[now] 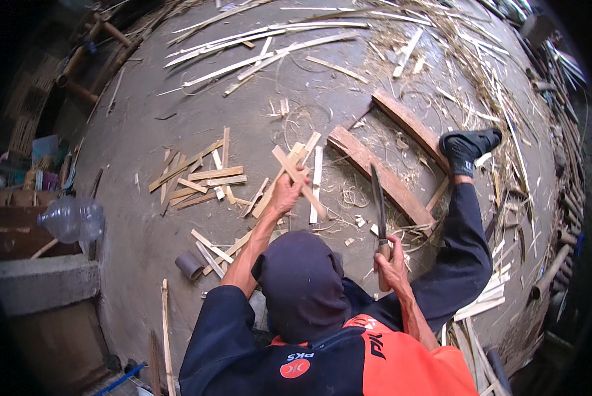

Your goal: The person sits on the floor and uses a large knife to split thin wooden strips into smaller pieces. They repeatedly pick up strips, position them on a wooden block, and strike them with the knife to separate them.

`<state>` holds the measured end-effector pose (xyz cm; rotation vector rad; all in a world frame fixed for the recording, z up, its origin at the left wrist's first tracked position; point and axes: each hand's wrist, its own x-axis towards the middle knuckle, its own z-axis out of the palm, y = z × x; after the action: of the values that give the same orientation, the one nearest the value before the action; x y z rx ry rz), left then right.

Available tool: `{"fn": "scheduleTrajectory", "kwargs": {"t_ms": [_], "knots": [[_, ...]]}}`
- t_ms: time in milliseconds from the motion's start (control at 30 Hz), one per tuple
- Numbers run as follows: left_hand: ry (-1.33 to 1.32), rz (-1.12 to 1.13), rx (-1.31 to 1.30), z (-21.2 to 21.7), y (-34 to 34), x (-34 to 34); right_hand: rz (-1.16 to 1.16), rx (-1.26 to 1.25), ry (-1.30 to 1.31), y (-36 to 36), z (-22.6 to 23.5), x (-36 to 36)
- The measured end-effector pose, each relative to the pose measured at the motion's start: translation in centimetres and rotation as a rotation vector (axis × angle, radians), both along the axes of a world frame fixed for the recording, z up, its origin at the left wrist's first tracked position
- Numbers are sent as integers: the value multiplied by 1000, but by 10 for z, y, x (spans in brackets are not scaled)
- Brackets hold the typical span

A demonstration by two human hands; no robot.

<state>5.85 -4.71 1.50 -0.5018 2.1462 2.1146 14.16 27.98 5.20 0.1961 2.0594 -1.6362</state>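
My left hand [288, 191] is closed around a flat, pale bamboo strip [310, 196], which slants over other strips on the floor. In my right hand [393, 266] is the wooden handle of a long-bladed knife [380, 206], its dark blade pointing away from me. Just beyond the blade lies a reddish wooden beam [372, 170], with a second beam [411, 125] behind it. To the left of my left hand is a loose pile of short cut strips [218, 173]. A narrow white strip [317, 175] rests between that hand and the near beam.
My right leg stretches out, its dark shoe [471, 146] against the far beam. Long split strips [263, 39] and curled shavings litter the floor ahead. A brown cylinder [190, 264] sits left of my forearm. A clear plastic bottle [72, 219] is near a concrete ledge [45, 274]. Poles [552, 270] line the right.
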Motion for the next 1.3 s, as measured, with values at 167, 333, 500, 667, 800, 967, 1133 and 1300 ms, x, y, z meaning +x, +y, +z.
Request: {"fn": "scheduleTrajectory", "kwargs": {"t_ms": [167,333,500,667,800,967,1133,1300], "knots": [[93,-186,107,20,75,-25,-221,-205,-32,-38,47,-36],[295,-328,-364,18,106,-18,-198,-157,115,-57,62,-63],[473,-281,-341,7,120,-5,-138,-249,81,-68,76,-77],[512,-363,-593,0,105,-5,-253,-469,107,-71,80,-58],[524,-227,-572,14,119,-7,-118,-377,-118,-57,101,-56],[397,-409,-516,-1,120,-10,-132,-386,-110,-57,88,-55],[509,-475,-584,2,117,-12,-46,-323,-75,-62,102,-60],[411,-511,-588,-1,121,-13,-27,-283,-40,-66,98,-63]]}}
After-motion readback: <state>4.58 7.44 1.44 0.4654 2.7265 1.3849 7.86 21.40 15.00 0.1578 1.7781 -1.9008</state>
